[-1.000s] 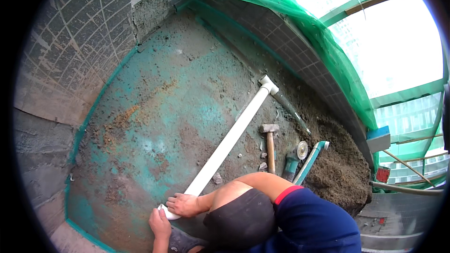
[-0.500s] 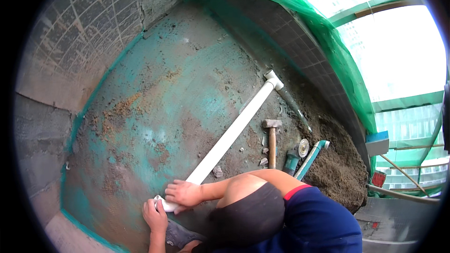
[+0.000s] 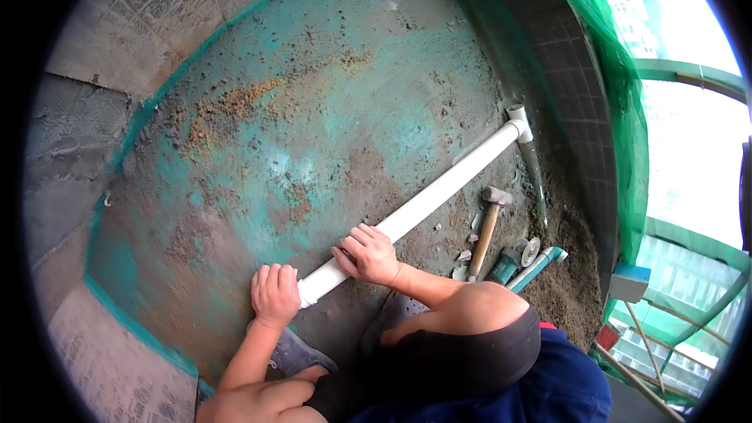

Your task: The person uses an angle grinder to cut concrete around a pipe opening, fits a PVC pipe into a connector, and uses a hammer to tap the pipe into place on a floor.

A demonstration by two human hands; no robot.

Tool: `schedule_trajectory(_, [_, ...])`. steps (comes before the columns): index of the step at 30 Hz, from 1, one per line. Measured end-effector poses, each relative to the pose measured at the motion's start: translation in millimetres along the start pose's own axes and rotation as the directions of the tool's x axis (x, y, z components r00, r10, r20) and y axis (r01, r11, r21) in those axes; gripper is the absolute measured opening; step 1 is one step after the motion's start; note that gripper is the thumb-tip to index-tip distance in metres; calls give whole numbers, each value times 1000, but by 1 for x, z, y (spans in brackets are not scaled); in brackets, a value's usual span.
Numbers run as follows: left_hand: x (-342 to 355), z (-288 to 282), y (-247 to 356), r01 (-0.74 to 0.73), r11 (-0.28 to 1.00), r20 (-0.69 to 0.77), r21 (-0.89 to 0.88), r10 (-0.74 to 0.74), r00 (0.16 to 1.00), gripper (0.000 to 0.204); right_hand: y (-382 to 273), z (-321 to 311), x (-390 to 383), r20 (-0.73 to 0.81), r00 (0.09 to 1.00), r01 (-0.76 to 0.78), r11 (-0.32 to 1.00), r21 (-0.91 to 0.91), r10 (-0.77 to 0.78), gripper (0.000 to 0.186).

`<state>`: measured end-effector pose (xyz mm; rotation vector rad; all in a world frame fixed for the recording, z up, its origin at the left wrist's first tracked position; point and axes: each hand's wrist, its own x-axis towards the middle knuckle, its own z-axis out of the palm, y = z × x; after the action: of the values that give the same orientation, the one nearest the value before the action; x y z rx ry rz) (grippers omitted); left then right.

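A long white plastic pipe (image 3: 439,197) lies slantwise over the dirty floor, running from my hands to a white tee fitting (image 3: 518,123) at its far end. My right hand (image 3: 368,256) is closed over the pipe from above, some way back from the near end. At that near end is a white fitting (image 3: 312,288). My left hand (image 3: 274,295) is closed on its outer end, fingers bent over and pressed together; the hand hides much of the fitting's shape.
Right of the pipe lie a sledgehammer (image 3: 487,231) with a wooden handle, an angle grinder (image 3: 513,260) and a green pipe piece (image 3: 539,268). A sand heap (image 3: 570,282) rises beyond. A tiled wall (image 3: 560,55) with green netting (image 3: 627,110) borders the right; another wall (image 3: 86,137) stands left.
The view has shifted, so the pipe and tools appear farther right and the pipe lies flatter. My right hand has moved up the pipe, away from the near end. My left hand stays at the fitting.
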<state>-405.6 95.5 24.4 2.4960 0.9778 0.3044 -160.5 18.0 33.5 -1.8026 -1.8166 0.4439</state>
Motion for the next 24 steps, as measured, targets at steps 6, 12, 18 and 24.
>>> schedule_trajectory(6, [6,0,2,-6,1000,19,7,6,1000,11,-4,4,8,-46,999,-23,988,-156,16,22])
schedule_trajectory(12, [2,0,-1,-10,1000,16,-3,10,1000,11,-7,4,5,-33,999,-19,990,-143,14,22])
schedule_trajectory(18, [7,-10,0,156,951,-5,-268,-163,987,13,4,-34,-52,-176,927,-302,939,166,330,28])
schedule_trajectory(24, [15,-37,-19,368,743,-99,-559,-500,860,15,9,-45,-103,105,808,-577,814,-64,580,56])
